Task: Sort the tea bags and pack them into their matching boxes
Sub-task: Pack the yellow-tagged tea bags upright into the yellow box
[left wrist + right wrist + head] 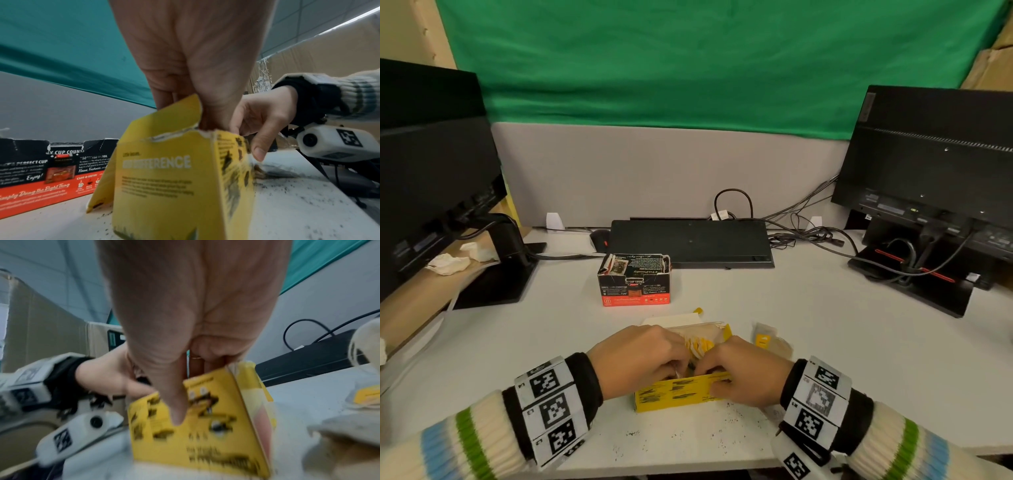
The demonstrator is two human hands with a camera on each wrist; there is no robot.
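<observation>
Green cloth (pixel 688 61) is hanging behind a grey partition, and below it a white counter (pixel 825 342) is carrying two monitors, a black keyboard (pixel 690 241) and a tangle of cables (pixel 808 233). Dark crumbs are lying scattered over the near edge of the counter.

Near the front edge, an open yellow box (pixel 674 394) is standing upright. Yellow-tagged tea bags (pixel 700 344) are showing inside it, between the two hands.

Left hand (pixel 640 359) is reaching down into the open top of the yellow box; its fingers (pixel 164 91) are curling inward behind the torn flap. Whether they are holding a tea bag cannot be told, since the box wall is hiding the tips.

Right hand (pixel 746 373) is gripping the near right corner of the yellow box: the thumb is pressing on the printed front wall, and the fingers (pixel 207 353) are dipping over the rim inside.

Just right of the yellow box, loose tea bags (pixel 772 341) with a yellow tag are lying flat on the counter, not touching the hand.

Further back, a black-and-red box (pixel 634 279) is standing open, well apart from the yellow one, with a packet leaning inside its left end.

Crumpled tissues (pixel 450 262) are sitting by the left monitor stand.
</observation>
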